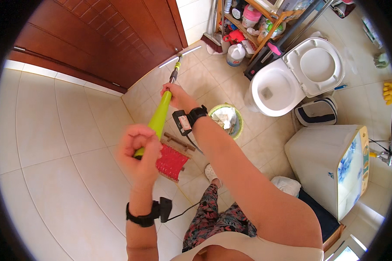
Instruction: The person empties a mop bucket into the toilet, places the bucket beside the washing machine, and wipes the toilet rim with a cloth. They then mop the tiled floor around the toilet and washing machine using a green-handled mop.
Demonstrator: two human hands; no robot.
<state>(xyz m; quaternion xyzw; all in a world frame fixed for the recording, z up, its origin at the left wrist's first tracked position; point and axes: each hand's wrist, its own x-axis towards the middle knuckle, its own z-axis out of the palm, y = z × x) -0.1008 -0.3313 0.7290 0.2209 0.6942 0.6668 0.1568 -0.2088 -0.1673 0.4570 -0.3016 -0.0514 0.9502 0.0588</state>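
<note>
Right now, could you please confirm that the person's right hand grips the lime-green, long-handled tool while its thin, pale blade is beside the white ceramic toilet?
The location is wrong: in the head view, the thin, pale blade is beside the reddish-brown wooden door, not the white ceramic toilet. The right hand does grip the lime-green, long-handled tool.

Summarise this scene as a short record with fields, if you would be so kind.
Right hand: closed around a long green-and-black pole
Left hand: curled at the pole's near end, blurred; grip unclear
Pole's far end: thin, flat, pale bar near a brown panelled door
Bin: round, green-rimmed bin holding white, crumpled material
Toilet: white toilet, lid raised
</note>
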